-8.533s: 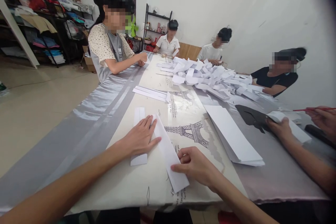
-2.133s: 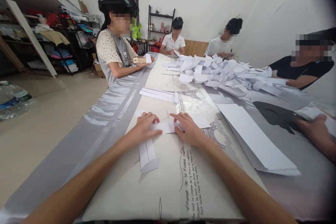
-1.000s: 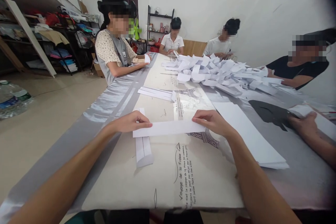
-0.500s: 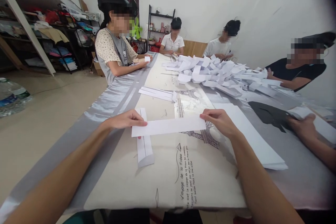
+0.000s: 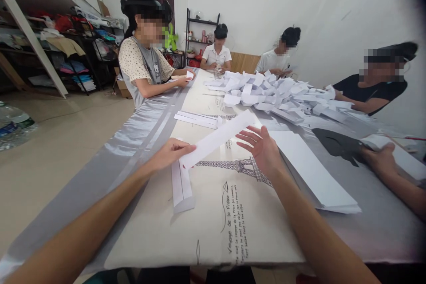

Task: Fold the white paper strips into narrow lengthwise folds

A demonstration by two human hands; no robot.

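My left hand (image 5: 175,153) pinches one end of a white paper strip (image 5: 221,135), which slants up to the right above the table. Near the strip's far end, my right hand (image 5: 261,148) is open with its fingers spread and nothing gripped. Under the left hand a folded paper strip (image 5: 183,193) lies on the printed tablecloth (image 5: 149,226), partly hidden by the hand and the held strip. A second folded strip (image 5: 196,119) rests farther up the cloth. To the right of my right hand is a stack of white paper sheets (image 5: 313,173).
A large heap of folded white papers (image 5: 266,93) covers the table's far middle. On the right, a co-worker's hand (image 5: 382,162) is beside a dark flat piece (image 5: 336,142). Other people sit around the table. Shelves (image 5: 76,49) stand at the left, bottles (image 5: 15,126) on the floor.
My right hand has let go of the paper strip and spread its fingers. The strip has swung from nearly level to slanting upward, still held in my left hand.
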